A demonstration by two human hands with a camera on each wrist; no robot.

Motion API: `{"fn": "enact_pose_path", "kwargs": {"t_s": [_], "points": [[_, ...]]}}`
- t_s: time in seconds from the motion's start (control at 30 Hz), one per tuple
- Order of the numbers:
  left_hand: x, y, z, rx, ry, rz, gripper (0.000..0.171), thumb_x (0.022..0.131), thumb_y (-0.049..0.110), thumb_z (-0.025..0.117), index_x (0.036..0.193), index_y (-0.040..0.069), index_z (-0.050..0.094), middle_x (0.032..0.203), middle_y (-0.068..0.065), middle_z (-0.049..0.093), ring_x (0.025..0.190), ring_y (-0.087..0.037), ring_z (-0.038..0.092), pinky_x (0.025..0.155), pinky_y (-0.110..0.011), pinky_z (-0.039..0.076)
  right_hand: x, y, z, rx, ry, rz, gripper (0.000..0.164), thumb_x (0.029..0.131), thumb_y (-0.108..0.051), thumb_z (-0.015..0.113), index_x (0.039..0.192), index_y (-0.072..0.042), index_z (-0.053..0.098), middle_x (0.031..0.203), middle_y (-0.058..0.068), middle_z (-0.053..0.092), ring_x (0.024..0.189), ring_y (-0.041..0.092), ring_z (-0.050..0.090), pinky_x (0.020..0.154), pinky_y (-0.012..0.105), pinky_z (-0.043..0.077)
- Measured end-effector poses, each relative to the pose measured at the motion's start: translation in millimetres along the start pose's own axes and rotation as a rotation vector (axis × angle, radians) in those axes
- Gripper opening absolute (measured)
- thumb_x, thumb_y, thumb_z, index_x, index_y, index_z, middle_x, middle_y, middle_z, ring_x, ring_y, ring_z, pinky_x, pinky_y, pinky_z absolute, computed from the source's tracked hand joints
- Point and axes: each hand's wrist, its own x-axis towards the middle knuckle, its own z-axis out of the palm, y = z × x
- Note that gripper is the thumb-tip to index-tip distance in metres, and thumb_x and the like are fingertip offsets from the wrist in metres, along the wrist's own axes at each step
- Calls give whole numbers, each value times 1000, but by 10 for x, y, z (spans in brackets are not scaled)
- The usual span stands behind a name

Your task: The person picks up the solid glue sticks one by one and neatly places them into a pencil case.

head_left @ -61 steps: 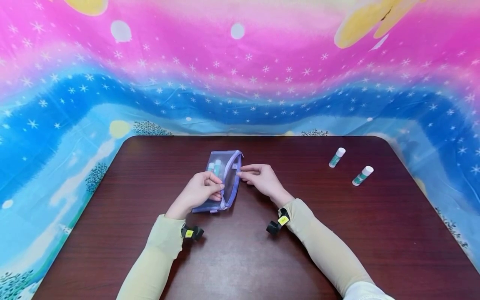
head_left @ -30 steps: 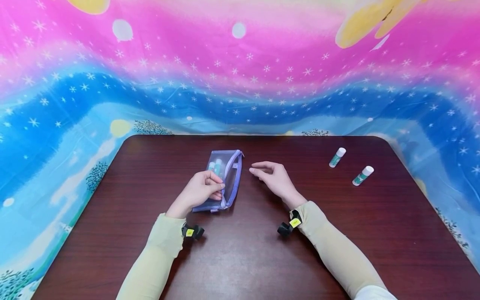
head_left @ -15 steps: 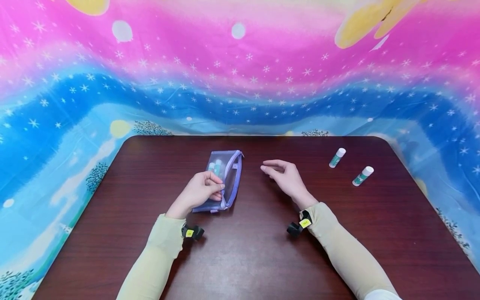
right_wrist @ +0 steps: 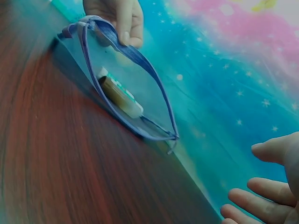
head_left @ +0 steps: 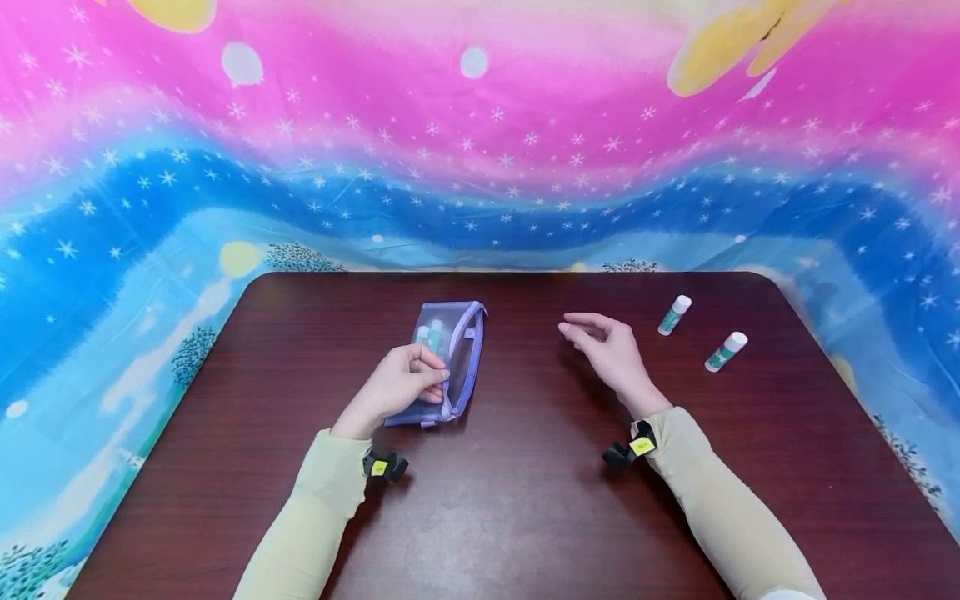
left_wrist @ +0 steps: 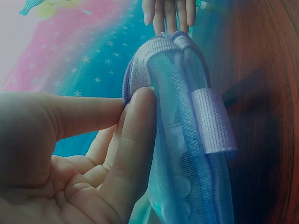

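Note:
A purple mesh zipper pouch (head_left: 467,375) lies on the table, its zipped mouth gaping toward the right. My left hand (head_left: 401,383) pinches the upper edge of that mouth between thumb and forefinger, as the left wrist view also shows. Inside the pouch are glue sticks (right_wrist: 122,95) with white and green labels, seen through the mesh. My right hand (head_left: 609,354) hovers over the table between the pouch and two more glue sticks, fingers loosely extended and holding nothing. Of those two, one glue stick (head_left: 674,316) lies farther back and the other glue stick (head_left: 725,352) nearer and more to the right.
The dark wooden table (head_left: 480,517) has rounded far corners. A pink and blue printed cloth (head_left: 480,183) hangs behind it and along its sides. Each wrist carries a black camera mount with a yellow tag.
My right hand has let go of the pouch's edge and moved right, toward the two loose glue sticks. My left hand and the pouch have stayed in place.

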Motion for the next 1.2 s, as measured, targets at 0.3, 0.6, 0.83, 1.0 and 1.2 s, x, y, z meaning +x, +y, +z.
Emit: {"fn": "enact_pose_path", "kwargs": {"t_s": [0.3,0.6,0.83,1.0,1.2], "points": [[2,-4,4,-3,-9,7,15,96,0,70,103,-8,59,79,-16,67,65,-19,68,67,-32,63,-35,23,-207,-6,38,5,53,95,-43,73,136,-11,66,125,11,70,114,30,66,97,38,55],[-7,7,5,15,-10,-2,16,96,2,70,104,-8,60,81,-16,67,66,-20,69,69,-33,63,-72,15,-341,-27,91,-8,53,94,-43,75,136,-13,66,125,9,70,114,14,64,95,26,50],[-7,5,10,9,-7,-6,16,96,1,70,104,-8,60,81,-16,67,66,-20,69,69,-34,63,-68,-4,-411,-43,125,-11,54,92,-46,75,136,-15,66,125,6,70,114,13,65,95,28,52],[-14,10,11,14,-8,-6,14,96,1,69,103,-7,60,81,-16,67,66,-20,69,68,-33,63,-77,-33,-480,-58,154,-38,54,92,-46,75,135,-15,67,126,6,70,113,13,65,91,21,53],[-8,14,14,17,-9,1,14,96,1,69,103,-7,60,81,-16,67,67,-21,69,69,-33,63,-97,-72,-600,-71,199,-83,53,93,-43,75,135,-12,67,126,8,70,110,7,66,88,16,53]]}}
